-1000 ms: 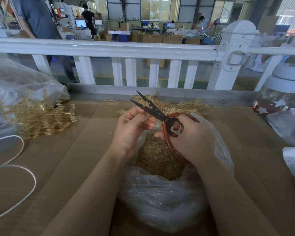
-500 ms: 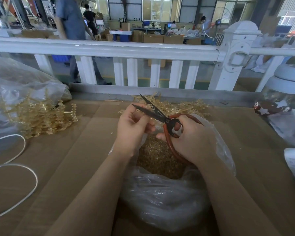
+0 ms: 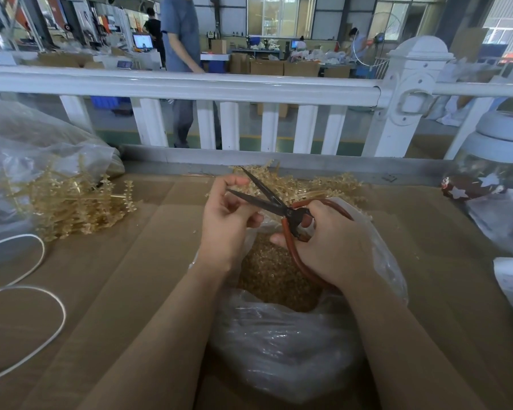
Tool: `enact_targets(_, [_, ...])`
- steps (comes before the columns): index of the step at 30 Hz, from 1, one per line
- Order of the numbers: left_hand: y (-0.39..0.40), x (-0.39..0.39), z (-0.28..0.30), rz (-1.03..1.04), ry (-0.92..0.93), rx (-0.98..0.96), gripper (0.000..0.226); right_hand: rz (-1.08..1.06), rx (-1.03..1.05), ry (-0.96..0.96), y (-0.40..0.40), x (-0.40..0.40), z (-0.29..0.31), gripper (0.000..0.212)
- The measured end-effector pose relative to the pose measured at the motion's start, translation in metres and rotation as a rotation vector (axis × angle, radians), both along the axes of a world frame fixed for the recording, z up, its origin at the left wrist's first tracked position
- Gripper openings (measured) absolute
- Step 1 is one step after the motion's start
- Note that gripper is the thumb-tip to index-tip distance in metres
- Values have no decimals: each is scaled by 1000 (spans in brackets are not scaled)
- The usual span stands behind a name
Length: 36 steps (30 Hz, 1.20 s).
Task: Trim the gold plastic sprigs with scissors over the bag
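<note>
My right hand (image 3: 335, 247) grips the red handles of the scissors (image 3: 267, 199), whose dark blades stand apart and point up and left. My left hand (image 3: 228, 217) sits at the blades with fingers curled; what it pinches is too small to see. Both hands hover over a clear plastic bag (image 3: 282, 350) holding gold trimmings (image 3: 273, 273). A pile of gold sprigs (image 3: 314, 187) lies just behind the bag. A second heap of gold sprigs (image 3: 71, 202) lies at the left.
Cardboard (image 3: 125, 291) covers the table. A large clear bag (image 3: 27, 149) sits at far left, with a white cord (image 3: 42, 321) in loops below it. A jar with a white lid (image 3: 492, 161) stands at right. A white railing (image 3: 249, 87) bounds the far edge; a person walks behind it.
The scissor blades have stayed apart while my left hand shifted slightly at them. The person behind the railing has walked to the right.
</note>
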<state>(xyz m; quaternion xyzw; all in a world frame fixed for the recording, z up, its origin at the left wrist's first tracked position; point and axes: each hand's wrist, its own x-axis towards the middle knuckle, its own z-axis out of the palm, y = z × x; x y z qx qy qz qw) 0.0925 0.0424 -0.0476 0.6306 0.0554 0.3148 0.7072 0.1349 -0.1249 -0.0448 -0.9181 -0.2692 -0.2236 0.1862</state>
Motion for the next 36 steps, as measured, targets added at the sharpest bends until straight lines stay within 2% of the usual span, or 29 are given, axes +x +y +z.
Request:
enact_targets(4, [1,1,-2,27,8,-9,14,-3,24,-6,1,-1,0,59])
enact_targets(9, [-1,2,-3,51,52,-16,5,8,63,-11,2,-1,0,57])
enact_targets(14, [-1,3,-2,33,37,-152,9,30,137,-11,4,-3,-2,55])
enact_targets(20, [0,3,0,-100,-32,-402,25,21,109,36,5,3,-9,64])
enact_targets(25, [2,3,-4,-228,-37,-397,32,31,118,56,5,2,-9,66])
enact_targets(31, [3,3,-4,-263,-27,-360,25,40,158,77,4,-3,-4,51])
enact_targets(36, [3,3,-4,-267,-20,-376,20,-14,96,-1,2,-8,2,59])
